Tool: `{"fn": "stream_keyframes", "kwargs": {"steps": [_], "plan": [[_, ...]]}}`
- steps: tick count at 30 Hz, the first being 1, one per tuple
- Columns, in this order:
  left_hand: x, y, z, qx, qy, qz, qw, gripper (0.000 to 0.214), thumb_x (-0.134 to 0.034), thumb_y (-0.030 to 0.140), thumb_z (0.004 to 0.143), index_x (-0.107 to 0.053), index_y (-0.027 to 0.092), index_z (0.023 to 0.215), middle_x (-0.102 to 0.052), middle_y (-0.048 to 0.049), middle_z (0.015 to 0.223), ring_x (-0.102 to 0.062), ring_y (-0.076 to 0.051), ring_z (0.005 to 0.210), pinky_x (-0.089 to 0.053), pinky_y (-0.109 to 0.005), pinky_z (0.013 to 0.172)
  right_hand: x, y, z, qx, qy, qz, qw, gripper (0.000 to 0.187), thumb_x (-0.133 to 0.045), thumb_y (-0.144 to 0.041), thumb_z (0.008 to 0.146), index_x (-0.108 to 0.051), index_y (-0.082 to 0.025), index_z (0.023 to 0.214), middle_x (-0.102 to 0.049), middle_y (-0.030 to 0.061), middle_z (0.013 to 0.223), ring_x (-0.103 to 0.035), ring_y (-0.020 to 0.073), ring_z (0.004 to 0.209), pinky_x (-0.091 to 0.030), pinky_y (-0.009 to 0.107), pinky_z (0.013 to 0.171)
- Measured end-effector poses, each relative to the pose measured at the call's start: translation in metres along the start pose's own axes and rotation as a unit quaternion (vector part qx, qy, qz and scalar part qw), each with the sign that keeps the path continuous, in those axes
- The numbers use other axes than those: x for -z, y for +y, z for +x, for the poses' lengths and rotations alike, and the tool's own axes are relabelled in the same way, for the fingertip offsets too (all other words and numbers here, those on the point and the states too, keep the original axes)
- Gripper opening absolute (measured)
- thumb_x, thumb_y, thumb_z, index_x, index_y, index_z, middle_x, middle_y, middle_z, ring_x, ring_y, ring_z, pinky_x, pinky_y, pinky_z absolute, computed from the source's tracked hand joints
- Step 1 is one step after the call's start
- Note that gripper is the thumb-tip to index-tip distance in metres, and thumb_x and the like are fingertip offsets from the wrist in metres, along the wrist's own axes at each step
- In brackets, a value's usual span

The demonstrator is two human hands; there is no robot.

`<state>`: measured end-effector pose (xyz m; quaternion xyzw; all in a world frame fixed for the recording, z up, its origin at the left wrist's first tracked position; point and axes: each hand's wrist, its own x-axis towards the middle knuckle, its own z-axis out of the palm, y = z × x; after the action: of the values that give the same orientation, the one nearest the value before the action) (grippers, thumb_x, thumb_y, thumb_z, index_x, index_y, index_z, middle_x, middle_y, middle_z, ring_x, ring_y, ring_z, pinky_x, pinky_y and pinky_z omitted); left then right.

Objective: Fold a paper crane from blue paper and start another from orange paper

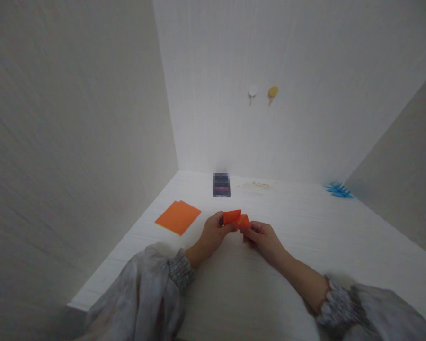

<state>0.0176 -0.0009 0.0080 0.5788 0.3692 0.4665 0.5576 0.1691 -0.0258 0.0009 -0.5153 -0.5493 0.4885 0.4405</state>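
A partly folded piece of orange origami paper (pixel 232 216) is held between both hands, a little above the white table. My left hand (pixel 215 232) pinches its left part, thumb in front and fingers behind. On the other side my right hand (pixel 264 239) grips the right end between thumb and fingers. The paper shows several creased flaps, and part of it is covered by the fingertips. To the left of my left hand lies a small stack of flat orange paper sheets (pixel 178 218), slightly offset from one another.
A blurred dark phone-like object (pixel 221 185) stands by the back wall. Folded blue paper pieces (pixel 338 189) sit in the far right corner. A white hook (pixel 252 95) and a yellow hook (pixel 273 93) are on the back wall. Walls enclose the table (pixel 291 208) left and right.
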Motion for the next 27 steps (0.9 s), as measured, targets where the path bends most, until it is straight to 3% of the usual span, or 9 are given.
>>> {"fn": "stream_keyframes", "kwargs": {"steps": [11, 15, 18, 22, 27], "plan": [[0.009, -0.004, 0.006, -0.006, 0.019, 0.013, 1.0, 0.021, -0.061, 0.025, 0.066, -0.058, 0.012, 0.082, -0.061, -0.0031, 0.072, -0.056, -0.014, 0.067, -0.044, -0.028, 0.065, 0.008, 0.007, 0.001, -0.021, -0.015, 0.057, 0.998, 0.03, -0.054, -0.042, 0.072, -0.058, -0.015, 0.06, -0.056, 0.0005, 0.049, -0.043, 0.0078, 0.036, -0.03, 0.02, 0.037], [0.009, -0.002, 0.007, 0.015, 0.032, -0.029, 0.999, 0.021, -0.062, 0.021, 0.064, -0.058, 0.011, 0.082, -0.061, -0.0032, 0.074, -0.056, -0.013, 0.066, -0.045, -0.027, 0.065, 0.011, 0.006, 0.001, 0.026, 0.016, 0.075, 0.997, 0.029, -0.05, -0.044, 0.074, -0.057, -0.016, 0.074, -0.059, 0.0013, 0.061, -0.046, 0.0084, 0.041, -0.035, 0.021, 0.041], [0.007, -0.001, 0.007, 0.013, 0.023, -0.053, 0.998, 0.022, -0.062, 0.02, 0.064, -0.059, 0.011, 0.084, -0.062, -0.0036, 0.077, -0.056, -0.013, 0.067, -0.045, -0.027, 0.067, 0.01, 0.004, 0.0, 0.065, 0.031, 0.058, 0.996, 0.024, -0.059, -0.037, 0.068, -0.053, -0.018, 0.081, -0.059, -0.0003, 0.066, -0.049, 0.0089, 0.045, -0.039, 0.022, 0.045], [0.006, -0.001, 0.006, 0.017, 0.018, -0.053, 0.998, 0.022, -0.062, 0.02, 0.065, -0.059, 0.011, 0.085, -0.062, -0.004, 0.078, -0.056, -0.013, 0.068, -0.045, -0.027, 0.068, 0.007, 0.001, -0.001, 0.034, 0.013, 0.005, 0.999, 0.018, -0.059, -0.033, 0.068, -0.054, -0.016, 0.069, -0.056, -0.0018, 0.056, -0.048, 0.0083, 0.045, -0.038, 0.021, 0.046], [0.006, -0.005, 0.006, 0.005, 0.01, -0.038, 0.999, 0.023, -0.062, 0.021, 0.066, -0.059, 0.012, 0.087, -0.063, -0.0041, 0.079, -0.057, -0.013, 0.069, -0.046, -0.027, 0.067, 0.006, -0.001, -0.002, 0.025, 0.016, -0.029, 0.999, 0.018, -0.056, -0.033, 0.07, -0.058, -0.015, 0.069, -0.053, -0.0032, 0.05, -0.047, 0.0084, 0.043, -0.035, 0.02, 0.044]]}}
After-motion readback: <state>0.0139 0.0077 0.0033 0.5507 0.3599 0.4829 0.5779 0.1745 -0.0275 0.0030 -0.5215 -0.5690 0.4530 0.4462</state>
